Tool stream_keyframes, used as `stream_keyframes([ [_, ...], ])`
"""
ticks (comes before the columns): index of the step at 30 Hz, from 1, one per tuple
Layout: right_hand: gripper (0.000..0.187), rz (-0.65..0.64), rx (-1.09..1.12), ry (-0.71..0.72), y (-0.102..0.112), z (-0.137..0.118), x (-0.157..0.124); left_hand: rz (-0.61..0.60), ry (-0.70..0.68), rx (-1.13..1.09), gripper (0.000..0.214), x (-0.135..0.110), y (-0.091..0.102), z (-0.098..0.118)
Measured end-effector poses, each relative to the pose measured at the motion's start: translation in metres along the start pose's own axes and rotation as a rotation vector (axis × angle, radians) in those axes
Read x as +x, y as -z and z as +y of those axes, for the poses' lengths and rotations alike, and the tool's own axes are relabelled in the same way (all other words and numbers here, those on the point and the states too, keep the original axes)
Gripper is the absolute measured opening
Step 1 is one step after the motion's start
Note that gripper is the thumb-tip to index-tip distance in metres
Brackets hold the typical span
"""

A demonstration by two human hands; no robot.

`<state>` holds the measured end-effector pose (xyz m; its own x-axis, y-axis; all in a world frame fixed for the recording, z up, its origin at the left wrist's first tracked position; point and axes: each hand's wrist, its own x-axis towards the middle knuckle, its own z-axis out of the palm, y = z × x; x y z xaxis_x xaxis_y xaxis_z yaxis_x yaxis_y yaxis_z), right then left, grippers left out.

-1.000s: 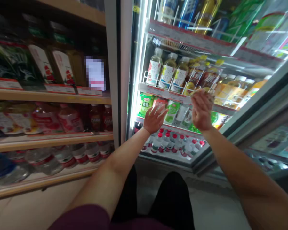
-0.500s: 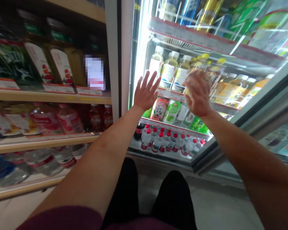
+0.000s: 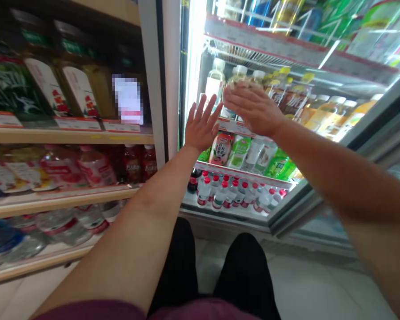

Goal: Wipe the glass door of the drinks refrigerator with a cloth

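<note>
My left hand (image 3: pixel 202 126) is raised in front of the left side of a lit drinks fridge, its fingers spread and nothing in them. Close beside it, my right hand (image 3: pixel 255 109) reaches leftward with its fingers stretched out, back of the hand toward me. It covers part of a row of pale bottles with white caps (image 3: pixel 240 71); whether it touches one I cannot tell. Left of it a bottle with a white label (image 3: pixel 215 82) stands on the same shelf. Below the hands are a red-labelled bottle (image 3: pixel 222 149) and a green-labelled bottle (image 3: pixel 240 151).
The fridge door frame (image 3: pixel 326 191) slants along the right. Yellow-capped bottles (image 3: pixel 300 91) stand behind my right forearm. Small red-capped bottles (image 3: pixel 220 193) fill the bottom shelf. At the left is a wooden shelf (image 3: pixel 70 135) with large juice bottles (image 3: pixel 80 80).
My right hand has swung left, from in front of the yellow-capped bottles to in front of the white-capped ones, and its fingers now point left. My left hand has stayed almost in place.
</note>
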<state>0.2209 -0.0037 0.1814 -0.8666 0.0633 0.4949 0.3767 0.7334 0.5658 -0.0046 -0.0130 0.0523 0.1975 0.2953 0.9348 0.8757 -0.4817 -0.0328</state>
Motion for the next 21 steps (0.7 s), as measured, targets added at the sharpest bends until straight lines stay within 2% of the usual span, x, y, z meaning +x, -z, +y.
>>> stream_keyframes([
  [1,0.043,-0.033,-0.035,0.033,0.008,0.001,0.006,-0.004,0.005,-0.007,0.057,0.000,0.000,0.000],
  [2,0.043,-0.005,-0.091,0.020,0.017,0.004,0.012,-0.009,0.010,-0.013,0.057,0.000,0.001,0.000],
  [3,0.045,0.062,-0.143,-0.039,0.027,0.009,0.020,-0.013,0.017,-0.017,0.057,0.000,0.001,0.001],
  [5,0.052,0.277,-0.219,-0.256,0.040,0.017,0.034,-0.014,0.027,-0.020,0.057,-0.001,0.003,0.001],
  [7,0.054,0.473,-0.275,-0.502,0.036,0.014,0.043,-0.010,0.028,-0.012,0.058,-0.001,0.003,0.002],
  [9,0.049,0.523,-0.304,-0.607,0.018,-0.002,0.045,-0.014,0.023,0.004,0.058,0.000,0.003,0.001],
  [10,0.047,0.451,-0.295,-0.524,0.007,-0.011,0.044,-0.020,0.024,0.008,0.058,0.000,0.002,0.001],
  [13,0.041,0.070,-0.188,-0.112,-0.007,-0.028,0.043,-0.036,0.039,-0.008,0.059,0.000,0.001,-0.001],
  [14,0.040,-0.005,-0.161,-0.034,-0.003,-0.027,0.044,-0.035,0.043,-0.022,0.058,0.000,0.001,-0.001],
  [15,0.040,-0.027,-0.153,-0.007,0.005,-0.022,0.046,-0.030,0.043,-0.036,0.058,0.000,0.001,-0.001],
  [16,0.041,-0.005,-0.159,-0.040,0.018,-0.014,0.049,-0.024,0.040,-0.049,0.058,0.000,0.001,0.000],
  [18,0.052,0.109,-0.229,-0.223,0.045,0.004,0.056,-0.011,0.034,-0.065,0.058,-0.001,0.002,0.001],
  [20,0.068,0.192,-0.299,-0.587,0.068,0.019,0.058,-0.004,0.030,-0.063,0.058,-0.001,0.003,0.001],
  [21,0.070,0.206,-0.320,-0.695,0.075,0.025,0.057,-0.001,0.028,-0.059,0.058,-0.002,0.004,0.001],
])
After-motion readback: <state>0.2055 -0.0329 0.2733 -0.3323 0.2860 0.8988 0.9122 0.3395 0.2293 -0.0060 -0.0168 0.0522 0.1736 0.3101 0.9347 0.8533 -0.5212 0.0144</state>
